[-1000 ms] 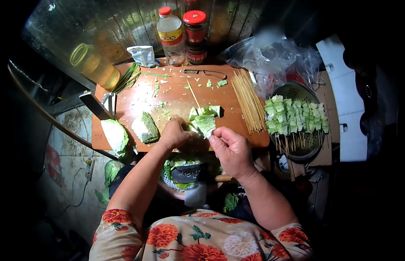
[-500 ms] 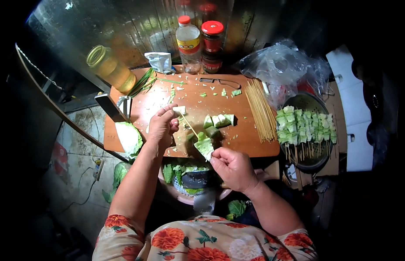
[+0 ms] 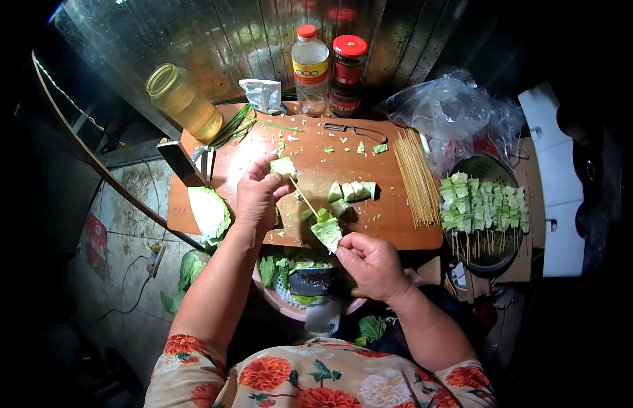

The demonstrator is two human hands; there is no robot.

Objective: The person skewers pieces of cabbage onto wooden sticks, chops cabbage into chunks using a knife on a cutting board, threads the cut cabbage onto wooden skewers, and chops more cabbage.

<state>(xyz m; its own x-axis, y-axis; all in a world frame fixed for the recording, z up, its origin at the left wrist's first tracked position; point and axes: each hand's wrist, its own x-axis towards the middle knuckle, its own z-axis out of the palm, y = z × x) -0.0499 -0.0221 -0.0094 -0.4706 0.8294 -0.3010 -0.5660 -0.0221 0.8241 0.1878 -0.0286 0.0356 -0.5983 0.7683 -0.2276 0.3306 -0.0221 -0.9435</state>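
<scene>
My left hand [image 3: 256, 196] pinches a pale piece of cabbage [image 3: 283, 167] at the upper end of a thin bamboo skewer [image 3: 305, 197]. The skewer slants down to the right, and its lower end meets a green cabbage leaf piece [image 3: 327, 231]. Thumb and forefinger of my right hand [image 3: 372, 265] are closed on that leaf piece's lower corner. Whether the skewer's lower tip passes through the leaf is hidden. Just beyond, rolled cut cabbage pieces [image 3: 352, 191] lie on the brown board [image 3: 262, 146].
A bundle of bamboo skewers [image 3: 416, 178] lies on the board's right side. Beyond it, finished cabbage skewers [image 3: 483, 202] rest over a dark colander [image 3: 490, 163]. A peeler [image 3: 355, 130], bottle [image 3: 310, 71], tilted jar [image 3: 184, 102], phone [image 3: 182, 163] and cabbage wedge [image 3: 209, 213] surround the work.
The whole scene has shifted slightly right in view. More of the cabbage piece at my left fingers now shows, with those fingers farther back along it. My right hand keeps its pinch on the leaf.
</scene>
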